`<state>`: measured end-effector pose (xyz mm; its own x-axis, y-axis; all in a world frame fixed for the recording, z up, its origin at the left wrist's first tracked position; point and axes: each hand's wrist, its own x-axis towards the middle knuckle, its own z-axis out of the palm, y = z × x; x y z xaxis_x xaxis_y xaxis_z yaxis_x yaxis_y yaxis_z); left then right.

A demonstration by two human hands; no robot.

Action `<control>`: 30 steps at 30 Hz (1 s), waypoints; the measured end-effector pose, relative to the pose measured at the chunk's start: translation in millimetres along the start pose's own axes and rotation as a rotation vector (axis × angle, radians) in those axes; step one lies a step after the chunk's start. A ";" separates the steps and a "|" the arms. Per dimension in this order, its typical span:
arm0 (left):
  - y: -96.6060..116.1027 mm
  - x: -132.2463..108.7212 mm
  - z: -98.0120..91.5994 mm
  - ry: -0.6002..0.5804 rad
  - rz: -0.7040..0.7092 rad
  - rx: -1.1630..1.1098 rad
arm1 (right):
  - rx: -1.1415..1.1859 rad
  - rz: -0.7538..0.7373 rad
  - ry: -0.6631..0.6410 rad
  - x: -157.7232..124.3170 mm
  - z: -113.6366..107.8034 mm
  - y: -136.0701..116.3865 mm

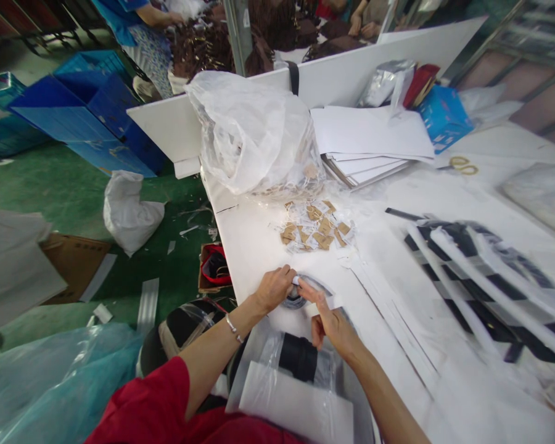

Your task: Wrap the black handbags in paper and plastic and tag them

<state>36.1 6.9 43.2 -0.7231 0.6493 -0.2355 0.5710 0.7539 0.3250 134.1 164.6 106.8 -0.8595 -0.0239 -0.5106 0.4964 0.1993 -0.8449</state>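
My left hand (276,288) is closed, its fingertips pinching at a small white piece (296,280). Opposite it, my right hand (333,325) stretches its fingers out to the same white piece, with the thumb held apart. Under the fingertips lies a grey coiled item (296,301) on the white table, partly hidden by both hands; its exact kind is unclear. Below, over my lap, rests a clear plastic package (300,388) with a black band and a white card. Beyond the hands is a pile of brown hang tags (317,227) with white strings.
A big translucent bag (259,132) stands at the table's far left, beside stacked white sheets (374,135). Yellow-handled scissors (464,165) and black-and-grey checked strips (472,277) lie to the right. Blue bins (87,117) stand on the floor; other people work behind the partition.
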 end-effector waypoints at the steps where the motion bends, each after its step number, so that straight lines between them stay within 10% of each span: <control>1: -0.2 0.1 -0.2 -0.002 0.005 -0.002 | -0.033 0.000 -0.020 0.7 0.3 0.1; 12: -3.4 -0.3 -0.2 0.022 0.024 -0.006 | -0.056 -0.259 0.383 4.7 20.2 11.9; 30: -0.3 -2.7 -7.9 -0.014 0.040 -0.022 | -0.558 -0.797 0.243 7.9 27.6 54.0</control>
<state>34.8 4.1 51.0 -0.6940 0.6807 -0.2347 0.5910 0.7247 0.3542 157.5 148.2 52.8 -0.9488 -0.1626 0.2709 -0.3100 0.6446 -0.6988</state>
